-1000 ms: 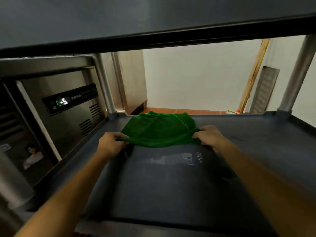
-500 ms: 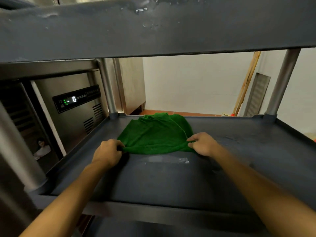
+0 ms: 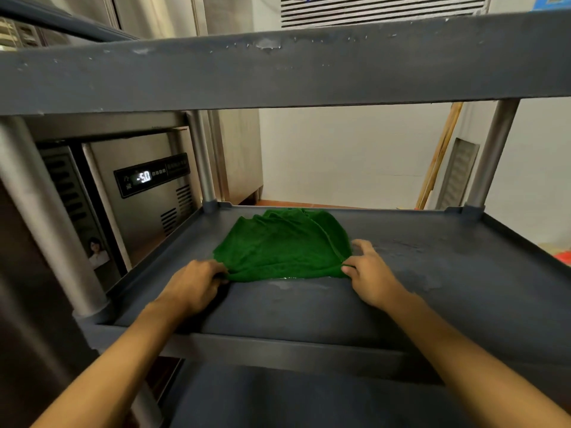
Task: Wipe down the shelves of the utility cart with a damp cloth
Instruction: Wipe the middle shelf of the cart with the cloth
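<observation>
A green cloth (image 3: 282,245) lies spread on the middle shelf (image 3: 448,273) of a dark grey utility cart, toward the far left part of that shelf, its far edge close to the shelf's back lip. Both hands reach in from the near side and hold the cloth's near edge. The left hand (image 3: 193,284) is curled closed, fingers pinching the near left corner of the cloth against the shelf surface. The right hand (image 3: 369,273) grips the near right corner, thumb and forefinger closed on the fabric while the remaining fingers spread loosely onto the shelf just right of the cloth. The cloth fans out away from the hands, rumpled in folds toward the far side. A thin wet sheen shows on the shelf right along the cloth's near edge, between the two hands. The top shelf (image 3: 278,72) crosses the upper part of the view, with grey metal posts (image 3: 494,149) at the corners. To the left, beyond the cart, stands a stainless steel refrigerator (image 3: 148,211) with a lit digital display (image 3: 143,177).
</observation>
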{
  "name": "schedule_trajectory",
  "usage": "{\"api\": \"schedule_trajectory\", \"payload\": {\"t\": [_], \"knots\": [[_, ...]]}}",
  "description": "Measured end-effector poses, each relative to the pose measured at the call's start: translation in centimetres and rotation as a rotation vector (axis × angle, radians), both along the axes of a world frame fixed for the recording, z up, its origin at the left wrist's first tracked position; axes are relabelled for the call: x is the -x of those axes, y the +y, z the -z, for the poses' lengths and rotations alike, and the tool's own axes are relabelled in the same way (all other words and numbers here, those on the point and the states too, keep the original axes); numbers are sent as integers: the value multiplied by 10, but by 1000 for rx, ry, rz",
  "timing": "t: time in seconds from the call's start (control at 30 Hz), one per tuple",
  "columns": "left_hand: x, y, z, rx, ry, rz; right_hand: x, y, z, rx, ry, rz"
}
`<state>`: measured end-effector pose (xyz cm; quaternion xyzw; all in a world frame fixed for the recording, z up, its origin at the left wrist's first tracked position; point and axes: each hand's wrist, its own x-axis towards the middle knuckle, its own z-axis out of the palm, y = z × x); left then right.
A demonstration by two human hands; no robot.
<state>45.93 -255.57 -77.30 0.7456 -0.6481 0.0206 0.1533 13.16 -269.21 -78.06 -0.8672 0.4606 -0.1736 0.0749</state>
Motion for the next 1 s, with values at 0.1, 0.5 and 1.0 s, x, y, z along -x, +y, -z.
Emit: {"api": "schedule_trajectory", "payload": {"t": [0.1, 0.5, 1.0], "knots": [[-4, 7, 4, 50, 82, 21, 9, 8, -3, -22, -8, -73], [0, 44, 1, 121, 143, 72, 45, 58, -8, 124, -151, -179], [20, 109, -16, 174, 267, 126, 68, 122, -26, 15, -268, -115]]}}
